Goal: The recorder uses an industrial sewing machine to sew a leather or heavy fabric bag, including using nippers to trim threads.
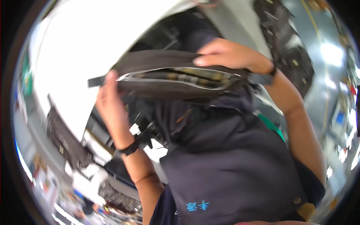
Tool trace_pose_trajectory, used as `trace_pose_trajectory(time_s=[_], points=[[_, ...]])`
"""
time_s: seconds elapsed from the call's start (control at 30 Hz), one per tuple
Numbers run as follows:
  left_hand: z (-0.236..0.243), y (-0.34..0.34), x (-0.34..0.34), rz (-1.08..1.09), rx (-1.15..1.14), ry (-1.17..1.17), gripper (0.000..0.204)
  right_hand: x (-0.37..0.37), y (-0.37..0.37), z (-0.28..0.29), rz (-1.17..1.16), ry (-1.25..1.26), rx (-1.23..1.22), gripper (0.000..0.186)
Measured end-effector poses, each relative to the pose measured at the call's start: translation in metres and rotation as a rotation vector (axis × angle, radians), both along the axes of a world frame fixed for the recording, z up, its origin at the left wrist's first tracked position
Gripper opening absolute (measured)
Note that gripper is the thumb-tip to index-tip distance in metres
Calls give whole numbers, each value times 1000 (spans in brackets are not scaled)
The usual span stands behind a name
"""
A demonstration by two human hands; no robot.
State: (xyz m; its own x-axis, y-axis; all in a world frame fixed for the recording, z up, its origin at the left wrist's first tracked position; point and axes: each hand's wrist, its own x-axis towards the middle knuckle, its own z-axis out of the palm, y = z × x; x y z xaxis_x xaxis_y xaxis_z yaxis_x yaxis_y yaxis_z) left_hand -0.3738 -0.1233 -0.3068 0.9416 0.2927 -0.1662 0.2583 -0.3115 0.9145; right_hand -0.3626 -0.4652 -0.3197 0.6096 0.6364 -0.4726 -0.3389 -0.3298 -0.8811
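Double grip, left hand (112, 103) at left, right hand (230, 55) at far right, on a long, dark-brown, open-mouthed fabric pouch (165, 91)!

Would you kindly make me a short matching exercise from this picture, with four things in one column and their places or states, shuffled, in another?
Things:
1. Pouch
2. Left hand
3. Right hand
4. Apron

Places or states:
A. At the pouch's left end
B. Dark, with blue marks
C. Gaping open lengthwise
D. On the pouch's far edge, toward the right

Pairs: 1-C; 2-A; 3-D; 4-B
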Motion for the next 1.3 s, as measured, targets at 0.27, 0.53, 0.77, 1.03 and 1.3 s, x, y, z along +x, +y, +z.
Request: trace_pose_trajectory(time_s=[0.27,0.53,0.77,1.03,1.3], points=[[-9,9,7,23,-402,1,27,-21,-42,0,-225,40,31,34],[-23,26,4,-9,-350,37,32,-28,-51,-6,-244,56,-43,34],[16,-33,-36,-56,250,-252,38,-28,-39,-10,-446,330,123,32],[17,-144,-71,-793,-163,71,30,-41,-24,-2,-417,207,171,28],[18,-149,-53,-728,-472,348,25,-108,-38,11,-788,-570,85,41]])
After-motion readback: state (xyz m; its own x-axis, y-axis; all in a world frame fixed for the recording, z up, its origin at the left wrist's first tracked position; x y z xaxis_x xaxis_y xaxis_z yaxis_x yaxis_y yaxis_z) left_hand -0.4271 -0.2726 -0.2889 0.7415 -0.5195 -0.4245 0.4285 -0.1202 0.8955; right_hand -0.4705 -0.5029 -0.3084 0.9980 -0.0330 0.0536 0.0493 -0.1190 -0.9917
